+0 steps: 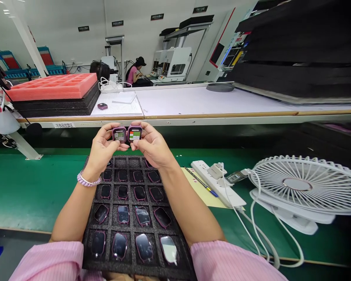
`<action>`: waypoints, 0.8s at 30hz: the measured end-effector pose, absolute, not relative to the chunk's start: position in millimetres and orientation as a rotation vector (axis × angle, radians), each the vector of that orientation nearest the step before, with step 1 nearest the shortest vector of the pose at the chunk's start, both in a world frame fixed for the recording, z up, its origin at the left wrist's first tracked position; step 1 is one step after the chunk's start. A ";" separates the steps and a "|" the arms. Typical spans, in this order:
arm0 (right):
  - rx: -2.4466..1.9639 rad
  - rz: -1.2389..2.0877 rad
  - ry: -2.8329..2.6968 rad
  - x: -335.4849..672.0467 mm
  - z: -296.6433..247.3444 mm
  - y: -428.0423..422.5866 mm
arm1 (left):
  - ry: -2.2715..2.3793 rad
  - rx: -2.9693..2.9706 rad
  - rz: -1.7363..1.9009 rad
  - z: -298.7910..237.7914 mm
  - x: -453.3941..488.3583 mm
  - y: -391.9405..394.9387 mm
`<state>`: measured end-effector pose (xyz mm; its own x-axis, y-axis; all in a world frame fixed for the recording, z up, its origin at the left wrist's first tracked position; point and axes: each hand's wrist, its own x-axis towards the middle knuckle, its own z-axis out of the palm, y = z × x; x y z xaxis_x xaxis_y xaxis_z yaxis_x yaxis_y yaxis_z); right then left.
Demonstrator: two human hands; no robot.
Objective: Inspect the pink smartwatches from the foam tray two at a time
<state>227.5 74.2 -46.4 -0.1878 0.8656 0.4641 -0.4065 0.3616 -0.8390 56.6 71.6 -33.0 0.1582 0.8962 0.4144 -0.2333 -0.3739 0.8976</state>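
My left hand point(105, 146) grips a purple-framed smartwatch body point(119, 135) whose lit screen shows lines of small text. Beside it, a second purple smartwatch body point(134, 134) is held in my right hand point(152, 144), its screen showing red, green and white blocks. The two watches are side by side, edges touching or nearly so, screens facing me. Below my hands lies a black foam tray point(131, 197) with square compartments. Several dark-screened watch bodies, such as one in the front row point(119, 246), rest in it.
On the green bench to the right are a white power strip point(213, 183), a pen point(203, 182), yellow paper point(197, 191) and a white fan point(307, 185) with loose cables. A shelf point(175, 103) above holds red foam point(51, 88), papers and another watch point(102, 106). A co-worker point(134, 74) sits beyond.
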 end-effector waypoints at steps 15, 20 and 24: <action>-0.494 1.270 -1.177 227.1 -50.3 81.2 | 0.693 1.383 1.361 -32.0 56.8 70.4; -0.516 1.225 -1.197 225.5 -50.4 79.8 | 0.692 1.396 1.362 -32.7 57.5 71.7; -0.512 1.226 -1.199 224.7 -49.0 77.9 | 0.700 1.392 1.372 -31.4 57.6 71.1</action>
<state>224.7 77.9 -49.0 -0.1173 0.9019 0.4157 -0.4356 0.3295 -0.8377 57.6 71.1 -31.4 0.1832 0.9137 0.3627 -0.2426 -0.3156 0.9174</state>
